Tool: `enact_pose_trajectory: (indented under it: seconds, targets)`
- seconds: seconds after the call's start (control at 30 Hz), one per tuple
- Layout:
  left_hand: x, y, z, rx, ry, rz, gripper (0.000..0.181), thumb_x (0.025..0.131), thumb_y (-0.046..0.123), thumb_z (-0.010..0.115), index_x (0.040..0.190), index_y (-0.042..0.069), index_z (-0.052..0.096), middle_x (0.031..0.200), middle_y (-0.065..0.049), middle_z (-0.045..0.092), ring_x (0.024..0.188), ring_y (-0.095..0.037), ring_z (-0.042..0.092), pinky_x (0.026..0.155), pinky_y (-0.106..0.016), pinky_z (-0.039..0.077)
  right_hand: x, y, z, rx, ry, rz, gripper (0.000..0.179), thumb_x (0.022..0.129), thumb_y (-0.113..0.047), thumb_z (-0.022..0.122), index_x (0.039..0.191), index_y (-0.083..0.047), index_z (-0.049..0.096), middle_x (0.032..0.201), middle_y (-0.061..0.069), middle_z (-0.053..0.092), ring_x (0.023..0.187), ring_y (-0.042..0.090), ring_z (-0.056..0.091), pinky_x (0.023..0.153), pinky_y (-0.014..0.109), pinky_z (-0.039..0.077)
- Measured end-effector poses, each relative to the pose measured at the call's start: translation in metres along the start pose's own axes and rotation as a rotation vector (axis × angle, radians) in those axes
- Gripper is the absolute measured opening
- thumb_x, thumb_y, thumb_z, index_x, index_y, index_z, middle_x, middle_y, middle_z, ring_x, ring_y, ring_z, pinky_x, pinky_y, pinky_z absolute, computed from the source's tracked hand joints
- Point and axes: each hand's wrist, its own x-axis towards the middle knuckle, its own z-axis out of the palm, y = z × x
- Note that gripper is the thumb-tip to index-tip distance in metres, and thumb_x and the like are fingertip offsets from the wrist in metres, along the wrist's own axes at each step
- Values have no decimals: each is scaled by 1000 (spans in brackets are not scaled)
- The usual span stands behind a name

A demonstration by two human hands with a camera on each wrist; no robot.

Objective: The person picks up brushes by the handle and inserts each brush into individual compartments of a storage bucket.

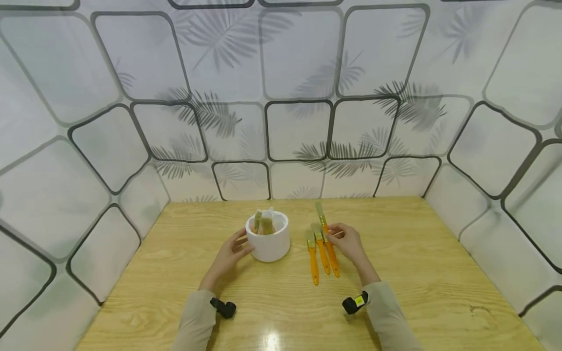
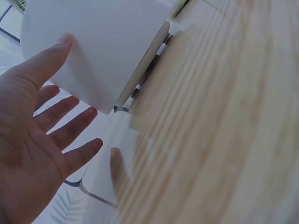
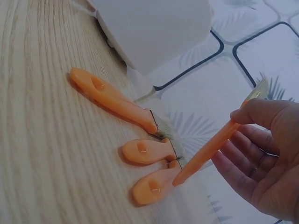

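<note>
One brush (image 3: 219, 136) is pinched by right hand (image 1: 348, 240); relaxed left hand (image 1: 229, 254) touches pot (image 1: 270, 247). Picking seems underway; next needs careful lifting.

A yellowish, grained wooden table (image 1: 421, 253) fills the lower view, with a bright glare (image 1: 271, 340) at the bottom and a small mark (image 1: 480, 308) at right. White walls (image 1: 298, 131) enclose three sides, printed with rounded grey outlines (image 1: 299, 101) and feathery leaves (image 1: 212, 114) (some crisp, others faint).

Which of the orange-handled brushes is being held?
The tilted brush pinched in the right hand; the other three orange-handled brushes lie ungripped on the table.
</note>
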Motion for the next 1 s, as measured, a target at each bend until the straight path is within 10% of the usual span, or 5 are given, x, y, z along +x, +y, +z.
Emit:
enact_pose_trajectory:
  seconds: [0.23, 1.0]
  targets:
    - [7, -24, 2, 0, 5, -23, 69, 86, 21, 67, 143, 6, 32, 146, -16, 33, 130, -38, 37, 107, -50, 34, 0, 0, 1, 1, 1, 10, 24, 85, -12, 67, 107, -2, 65, 92, 13, 62, 79, 22, 62, 62, 27, 56]
    - [5, -22, 0, 23, 43, -17, 62, 86, 29, 67, 139, 13, 39, 143, -13, 39, 125, -36, 44, 106, -50, 36, 1, -8, 6, 32, 18, -39, 23, 84, -16, 69, 105, -5, 67, 90, 12, 64, 78, 23, 62, 60, 22, 54]
